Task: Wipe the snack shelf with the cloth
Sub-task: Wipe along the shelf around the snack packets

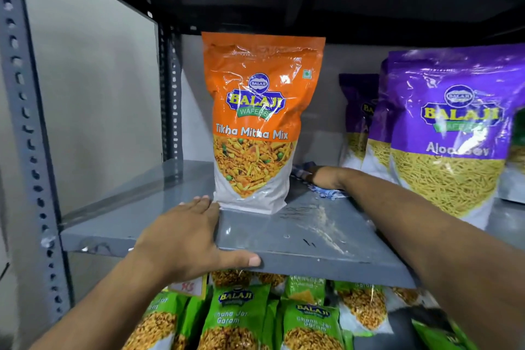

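1. The left hand (184, 236) lies flat on the shelf (284, 239) at its front lip, fingers together and aimed at 12 o'clock, thumb hooked along the front edge; it grips nothing
2. Its fingertips touch the lower left corner of the orange bag (255, 119)
3. The right hand (324, 177) reaches deep along the shelf toward 11 o'clock, palm down on the cloth (326, 193); the fingers are hidden behind the orange bag, so I cannot tell whether they clutch the cloth or only press it
4. The cloth, blue and white check, lies bunched on the shelf just right of the orange bag's foot; its long axis is too crumpled and covered to tell
5. Bare shelf runs from the cloth toward 6 o'clock to the front edge, streaked with pale dust
6. More bare shelf lies at 9 o'clock of the orange bag, ending at the slotted post (28, 133)
7. The orange bag stands upright, face forward
8. Purple bags (451, 133) stand at 3 o'clock, close beside the right forearm
9. Green bags (238, 318) fill the tier below the front lip
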